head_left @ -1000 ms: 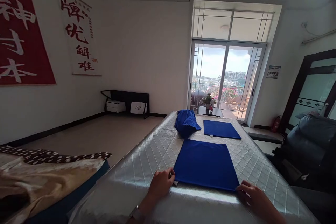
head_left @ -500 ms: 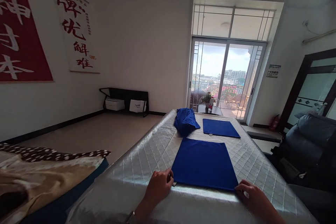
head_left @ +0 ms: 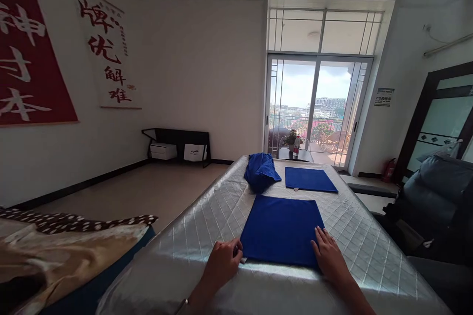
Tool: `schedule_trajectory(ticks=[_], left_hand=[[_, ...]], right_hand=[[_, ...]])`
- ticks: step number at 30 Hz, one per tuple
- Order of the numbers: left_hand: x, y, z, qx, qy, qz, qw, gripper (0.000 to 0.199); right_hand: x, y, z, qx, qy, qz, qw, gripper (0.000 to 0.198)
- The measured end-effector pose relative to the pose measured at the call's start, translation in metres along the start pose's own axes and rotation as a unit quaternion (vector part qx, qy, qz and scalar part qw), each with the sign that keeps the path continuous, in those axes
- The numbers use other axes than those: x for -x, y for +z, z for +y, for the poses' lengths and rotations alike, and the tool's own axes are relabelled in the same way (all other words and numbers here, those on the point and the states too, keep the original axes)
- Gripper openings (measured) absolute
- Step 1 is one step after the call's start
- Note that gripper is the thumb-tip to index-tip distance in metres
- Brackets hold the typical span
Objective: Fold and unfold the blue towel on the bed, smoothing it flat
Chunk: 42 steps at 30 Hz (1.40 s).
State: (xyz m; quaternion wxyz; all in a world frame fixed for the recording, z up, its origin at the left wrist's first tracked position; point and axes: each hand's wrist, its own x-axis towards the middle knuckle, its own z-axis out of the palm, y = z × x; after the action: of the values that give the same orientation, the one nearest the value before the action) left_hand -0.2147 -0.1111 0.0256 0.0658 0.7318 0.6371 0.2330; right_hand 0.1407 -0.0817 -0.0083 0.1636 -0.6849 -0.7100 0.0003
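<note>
A flat blue cloth square (head_left: 283,229), which looks like a cushion cover, lies before me on the silver quilted table cover (head_left: 199,241). At its near left corner my left hand (head_left: 223,258) is closed, pinching the edge beside a small pale tag. My right hand (head_left: 328,253) lies open and flat over the near right part, fingers stretched along the right edge. Farther off is a second flat blue cloth square (head_left: 310,179), also with a small tag. Left of that sits a crumpled heap of blue cloth (head_left: 260,171).
Bedding (head_left: 84,251) with brown dotted trim is at the lower left. A dark padded chair (head_left: 430,197) stands close on the right. Beyond the table's far end, a small table holds a plant (head_left: 291,139) and a bottle (head_left: 296,146) before the glass doors.
My right hand has let go of the near right corner, moved left and forward, and flattened onto the cloth. My left hand stays at its corner.
</note>
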Motion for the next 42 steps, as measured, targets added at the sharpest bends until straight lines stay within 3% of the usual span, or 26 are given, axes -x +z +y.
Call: schedule_trajectory(ticks=[4, 8, 11, 16, 20, 22, 25, 35, 42], left_hand=[[-0.001, -0.003, -0.002, -0.023, -0.008, -0.016, 1.0, 0.025], [-0.007, -0.002, 0.012, -0.075, -0.005, 0.034, 0.997, 0.024], [-0.02, 0.014, 0.053, -0.049, 0.048, 0.028, 0.997, 0.027], [-0.053, 0.073, 0.149, 0.016, 0.219, -0.029, 0.975, 0.042], [-0.073, 0.111, 0.183, 0.012, 0.228, -0.072, 0.971, 0.065], [-0.078, 0.119, 0.179, 0.009, 0.206, -0.099, 0.973, 0.071], [-0.08, 0.117, 0.153, 0.008, 0.181, -0.114, 0.977, 0.079], [-0.061, 0.061, 0.026, -0.06, 0.018, -0.069, 0.996, 0.087], [-0.052, 0.052, 0.006, -0.045, 0.012, -0.066, 0.997, 0.089]], right_hand=[[-0.006, 0.016, 0.004, 0.04, 0.021, -0.059, 0.997, 0.065], [-0.008, 0.021, 0.006, 0.052, 0.017, -0.066, 0.996, 0.065], [-0.007, 0.02, 0.005, 0.054, 0.02, -0.072, 0.996, 0.065], [-0.006, 0.018, 0.008, 0.059, -0.005, -0.072, 0.996, 0.063], [-0.005, 0.016, 0.01, 0.091, -0.032, -0.068, 0.993, 0.061], [-0.005, 0.015, 0.01, 0.1, -0.03, -0.065, 0.992, 0.061], [-0.005, 0.014, 0.009, 0.09, -0.027, -0.058, 0.994, 0.061], [-0.008, 0.021, 0.01, 0.052, -0.009, -0.057, 0.997, 0.064], [-0.008, 0.019, 0.013, 0.077, -0.021, -0.08, 0.994, 0.065]])
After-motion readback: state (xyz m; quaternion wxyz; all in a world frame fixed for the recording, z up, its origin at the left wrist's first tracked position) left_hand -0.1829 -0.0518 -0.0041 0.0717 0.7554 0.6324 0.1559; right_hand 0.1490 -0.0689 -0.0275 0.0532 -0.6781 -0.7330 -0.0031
